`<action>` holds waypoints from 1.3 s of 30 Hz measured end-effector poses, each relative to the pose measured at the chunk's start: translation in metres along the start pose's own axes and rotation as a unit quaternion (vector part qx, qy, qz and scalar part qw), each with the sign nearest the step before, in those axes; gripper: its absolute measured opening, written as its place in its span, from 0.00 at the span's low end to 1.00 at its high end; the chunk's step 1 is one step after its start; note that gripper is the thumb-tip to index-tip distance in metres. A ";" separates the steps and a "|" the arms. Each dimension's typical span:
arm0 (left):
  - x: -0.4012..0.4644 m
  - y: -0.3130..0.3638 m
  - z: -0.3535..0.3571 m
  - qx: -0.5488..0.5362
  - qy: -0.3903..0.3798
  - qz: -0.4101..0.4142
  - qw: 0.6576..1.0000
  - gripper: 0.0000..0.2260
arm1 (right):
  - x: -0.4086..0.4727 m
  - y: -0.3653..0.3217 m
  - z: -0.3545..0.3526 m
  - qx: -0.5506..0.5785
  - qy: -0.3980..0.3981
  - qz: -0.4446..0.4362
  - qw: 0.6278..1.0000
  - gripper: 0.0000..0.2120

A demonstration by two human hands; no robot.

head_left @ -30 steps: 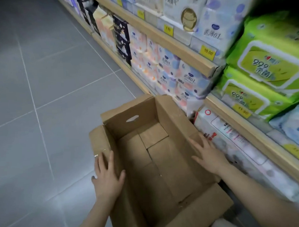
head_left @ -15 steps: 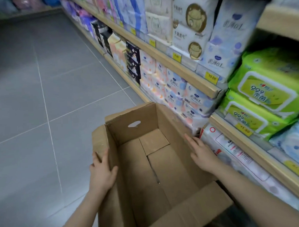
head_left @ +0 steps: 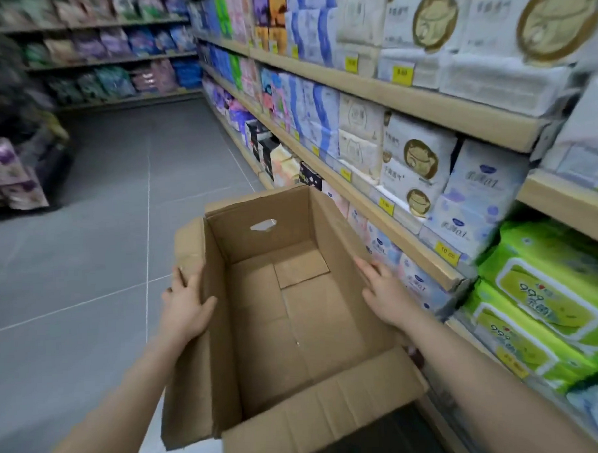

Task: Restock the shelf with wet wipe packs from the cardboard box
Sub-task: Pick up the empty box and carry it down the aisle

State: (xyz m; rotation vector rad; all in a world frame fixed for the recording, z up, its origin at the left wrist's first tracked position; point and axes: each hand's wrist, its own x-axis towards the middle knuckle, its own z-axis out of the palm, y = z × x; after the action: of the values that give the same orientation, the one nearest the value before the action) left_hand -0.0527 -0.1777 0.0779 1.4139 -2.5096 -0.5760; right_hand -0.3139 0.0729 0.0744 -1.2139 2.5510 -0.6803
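An open cardboard box (head_left: 294, 315) is held in front of me, its flaps out and its inside empty. My left hand (head_left: 186, 305) grips the box's left wall from outside, thumb over the rim. My right hand (head_left: 384, 291) presses against the box's right wall. Green wet wipe packs (head_left: 547, 304) are stacked on the shelf at the right, beside the box. The wooden shelf (head_left: 429, 258) runs along the right side.
Blue and white tissue packs (head_left: 474, 198) fill the shelves above and further along the aisle. Grey tiled floor (head_left: 86, 256) stretches to the left. A display of purple packs (head_left: 7, 177) stands at the far left, and more shelving (head_left: 112, 59) closes the aisle's end.
The box has come up off the floor in both hands, and my view has tilted upward to show the aisle and higher shelves.
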 end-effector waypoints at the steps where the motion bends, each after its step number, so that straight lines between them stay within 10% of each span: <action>1: 0.008 0.005 0.001 -0.002 0.000 -0.003 1.000 0.32 | 0.011 0.004 -0.002 0.000 -0.006 -0.003 1.000 0.32; 26: 0.002 0.133 -0.334 0.006 -0.014 -0.075 0.997 0.31 | 0.052 -0.203 -0.310 0.046 -0.129 -0.012 0.990 0.31; 39: 0.078 0.134 -0.420 -0.041 0.016 -0.075 0.996 0.30 | 0.130 -0.291 -0.358 0.025 -0.083 -0.044 0.995 0.31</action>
State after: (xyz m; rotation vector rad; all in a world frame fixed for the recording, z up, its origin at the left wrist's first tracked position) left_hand -0.0459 -0.2801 0.5139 1.5782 -2.3414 -0.6700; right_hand -0.3433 -0.0774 0.5291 -1.3157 2.3446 -0.6299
